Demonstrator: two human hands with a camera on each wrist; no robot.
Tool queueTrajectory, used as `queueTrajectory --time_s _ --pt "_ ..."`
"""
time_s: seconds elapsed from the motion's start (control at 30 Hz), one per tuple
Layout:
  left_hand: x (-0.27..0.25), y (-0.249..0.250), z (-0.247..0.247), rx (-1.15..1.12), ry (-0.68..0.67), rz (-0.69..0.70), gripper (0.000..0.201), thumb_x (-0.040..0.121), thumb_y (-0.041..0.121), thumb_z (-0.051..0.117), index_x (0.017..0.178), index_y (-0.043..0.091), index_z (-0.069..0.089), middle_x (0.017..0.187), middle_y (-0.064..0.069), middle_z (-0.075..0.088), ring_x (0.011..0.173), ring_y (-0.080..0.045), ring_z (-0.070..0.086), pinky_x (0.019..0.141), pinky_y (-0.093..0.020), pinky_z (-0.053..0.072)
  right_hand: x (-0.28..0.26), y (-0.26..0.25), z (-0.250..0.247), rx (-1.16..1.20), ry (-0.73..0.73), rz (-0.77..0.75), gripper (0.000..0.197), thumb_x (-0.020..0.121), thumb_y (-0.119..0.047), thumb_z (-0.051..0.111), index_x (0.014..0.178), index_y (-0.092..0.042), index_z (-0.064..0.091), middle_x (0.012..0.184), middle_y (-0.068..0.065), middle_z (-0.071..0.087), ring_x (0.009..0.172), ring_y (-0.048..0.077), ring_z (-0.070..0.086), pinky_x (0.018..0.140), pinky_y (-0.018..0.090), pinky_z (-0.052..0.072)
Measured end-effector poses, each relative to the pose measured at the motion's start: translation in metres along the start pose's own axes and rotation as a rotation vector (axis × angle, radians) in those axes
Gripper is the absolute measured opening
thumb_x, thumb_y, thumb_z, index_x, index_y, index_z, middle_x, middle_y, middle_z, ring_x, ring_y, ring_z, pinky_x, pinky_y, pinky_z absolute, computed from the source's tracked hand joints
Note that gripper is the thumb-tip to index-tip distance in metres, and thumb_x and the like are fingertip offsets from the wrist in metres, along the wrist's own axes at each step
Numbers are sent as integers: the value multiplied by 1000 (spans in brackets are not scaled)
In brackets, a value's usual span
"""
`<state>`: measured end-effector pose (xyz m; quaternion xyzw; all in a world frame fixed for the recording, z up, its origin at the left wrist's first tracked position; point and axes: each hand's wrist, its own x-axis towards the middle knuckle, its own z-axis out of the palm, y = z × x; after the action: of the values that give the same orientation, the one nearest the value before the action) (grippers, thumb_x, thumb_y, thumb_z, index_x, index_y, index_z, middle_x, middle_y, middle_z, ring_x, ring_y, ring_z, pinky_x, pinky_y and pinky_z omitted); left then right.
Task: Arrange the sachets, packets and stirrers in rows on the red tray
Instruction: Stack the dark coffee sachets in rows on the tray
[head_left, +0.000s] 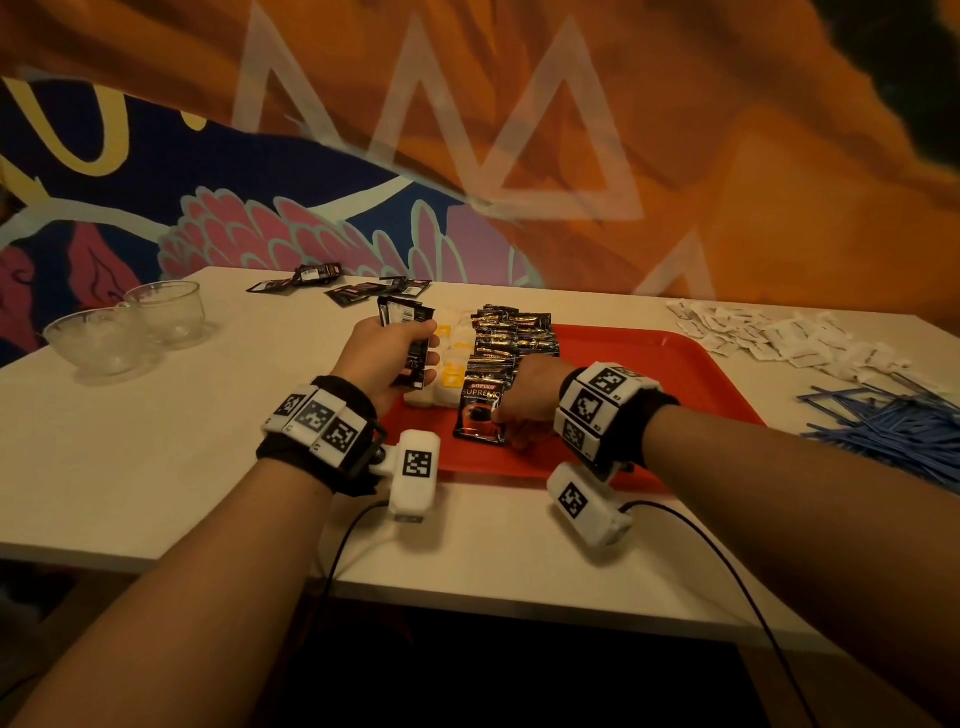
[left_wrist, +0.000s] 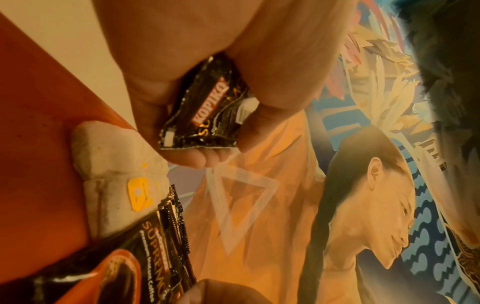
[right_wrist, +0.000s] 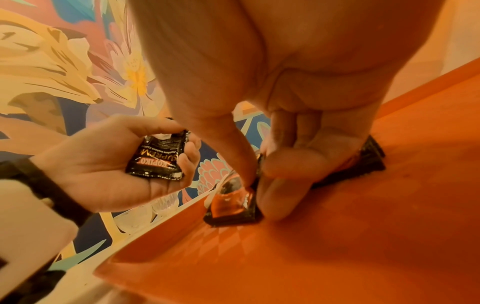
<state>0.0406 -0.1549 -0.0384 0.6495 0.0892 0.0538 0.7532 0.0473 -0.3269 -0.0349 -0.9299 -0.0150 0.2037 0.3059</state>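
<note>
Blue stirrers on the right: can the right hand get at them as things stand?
Probably yes, once freed. The right hand now pinches a coffee sachet on the red tray. The blue stirrers lie on its own side, on open table beside the tray, with nothing between.

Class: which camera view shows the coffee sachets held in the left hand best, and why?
The left wrist view: the held coffee sachets fill the frame, brand readable, in the left hand. The right wrist view shows them smaller, upside down. The head view shows them small, partly behind fingers.
</note>
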Motion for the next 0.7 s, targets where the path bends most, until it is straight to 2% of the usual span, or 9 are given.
queueTrajectory --time_s 0.17,0.23,0.3,0.4,0.5,0.6,0.7 --pt "1 -2 1 -7 -3 -13 19 96 12 63 110 0 64 82 -7 64 62 -16 61 52 -27 52 1 2 -1 24 14 5 14 91 -19 70 87 -5 66 80 7 76 79 19 75 73 31 60" --pt "1 -3 1 -25 -16 -25 20 96 14 62 110 0 64 81 -7 63 60 -16 60 50 -27 50 1 3 -2 32 6 8 16 90 -20 70 90 -4 67 79 7 75 79 20 75 74 31 60" --pt "1 -2 1 -51 -38 -42 19 97 16 58 108 1 64 80 -7 61 59 -16 58 50 -27 47 1 4 -2 55 5 14 18 90 -20 71 93 -3 67 74 6 73 72 20 73 69 30 59" --pt "0 -1 2 -119 -71 -84 21 97 14 45 106 3 60 78 -6 58 57 -15 55 52 -26 47 -3 4 -5 56 16 8 19 90 -21 72 88 -3 66 77 7 74 66 17 73 59 28 57" --pt "0 -1 4 -131 -28 -86 23 97 11 45 109 -1 61 80 -9 61 60 -18 61 54 -29 54 -8 3 -11 67 36 -27 20 91 -22 70 84 -4 64 73 6 74 62 15 71 53 26 54" --pt "1 -2 6 -84 5 -40 18 95 4 58 111 -3 63 87 -17 73 68 -28 72 59 -37 58 -12 1 -19 37 123 -162 23 92 -28 69 81 -7 68 80 9 76 66 16 68 62 29 56" --pt "-2 -3 9 -113 -40 15 19 92 0 63 110 3 67 95 -16 76 82 -32 74 64 -41 59 -15 -3 -24 110 283 -340 19 86 -34 75 81 -16 70 80 4 75 70 13 69 70 30 56"
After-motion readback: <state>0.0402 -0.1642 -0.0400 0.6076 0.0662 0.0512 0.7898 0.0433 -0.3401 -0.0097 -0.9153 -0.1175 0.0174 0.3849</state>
